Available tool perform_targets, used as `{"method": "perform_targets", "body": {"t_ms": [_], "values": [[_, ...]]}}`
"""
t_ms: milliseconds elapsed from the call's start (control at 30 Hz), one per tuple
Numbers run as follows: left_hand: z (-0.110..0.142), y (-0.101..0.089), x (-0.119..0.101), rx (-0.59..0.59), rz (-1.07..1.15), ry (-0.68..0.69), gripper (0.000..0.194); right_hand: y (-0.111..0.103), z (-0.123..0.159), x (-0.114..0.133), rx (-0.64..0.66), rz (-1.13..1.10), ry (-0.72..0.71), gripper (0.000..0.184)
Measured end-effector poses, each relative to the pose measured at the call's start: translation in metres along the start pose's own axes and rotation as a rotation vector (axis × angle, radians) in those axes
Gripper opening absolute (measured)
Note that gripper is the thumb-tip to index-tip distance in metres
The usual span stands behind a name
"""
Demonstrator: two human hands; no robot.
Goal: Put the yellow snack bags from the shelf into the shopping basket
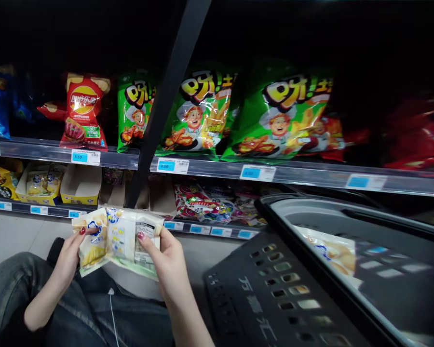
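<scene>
My left hand grips a small snack packet, white and yellow with blue lettering, between its fingers. In my right hand is a second packet, pale with a printed label turned toward me, the thumb pressed on that label. The two packets meet or overlap in the middle, held above my lap. To the right stands a dark shopping basket with slotted sides. A white snack packet lies inside it.
Ahead, an upper shelf holds a red chip bag and green chip bags. Below are an open carton of small packets, a bare carton and candy bags. A slanting black post divides the shelving.
</scene>
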State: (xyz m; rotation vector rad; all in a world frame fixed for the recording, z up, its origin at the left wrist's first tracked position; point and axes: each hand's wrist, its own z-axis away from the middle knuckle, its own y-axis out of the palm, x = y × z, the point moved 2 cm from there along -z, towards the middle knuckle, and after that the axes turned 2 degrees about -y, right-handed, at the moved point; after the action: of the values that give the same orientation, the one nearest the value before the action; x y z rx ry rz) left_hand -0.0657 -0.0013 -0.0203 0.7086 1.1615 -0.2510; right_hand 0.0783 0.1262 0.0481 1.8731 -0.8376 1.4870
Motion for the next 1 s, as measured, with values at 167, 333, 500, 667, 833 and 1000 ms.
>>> {"method": "perform_targets", "body": {"t_ms": [167, 333, 500, 667, 833, 1000], "values": [[0.007, 0.004, 0.018, -0.002, -0.115, 0.072, 0.045, 0.033, 0.024, -0.014, -0.315, 0.931, -0.547, 0.033], [0.022, 0.01, 0.027, 0.036, 0.026, -0.012, 0.05, 0.08, 0.05, -0.045, -0.057, 1.086, -0.511, 0.046], [0.017, 0.011, 0.011, -0.061, 0.136, -0.158, 0.033, 0.087, 0.05, -0.032, 0.192, 0.809, -0.38, 0.048], [0.01, 0.011, -0.003, -0.043, 0.132, -0.113, 0.035, 0.042, 0.016, -0.018, 0.01, 0.424, 0.006, 0.035], [0.017, 0.017, -0.003, 0.202, -0.005, 0.001, 0.041, 0.042, 0.007, -0.046, 0.378, -0.288, 0.431, 0.059], [0.014, 0.011, -0.006, 0.043, -0.344, 0.381, 0.075, 0.052, 0.01, -0.057, 0.201, -0.314, 0.489, 0.045]]}}
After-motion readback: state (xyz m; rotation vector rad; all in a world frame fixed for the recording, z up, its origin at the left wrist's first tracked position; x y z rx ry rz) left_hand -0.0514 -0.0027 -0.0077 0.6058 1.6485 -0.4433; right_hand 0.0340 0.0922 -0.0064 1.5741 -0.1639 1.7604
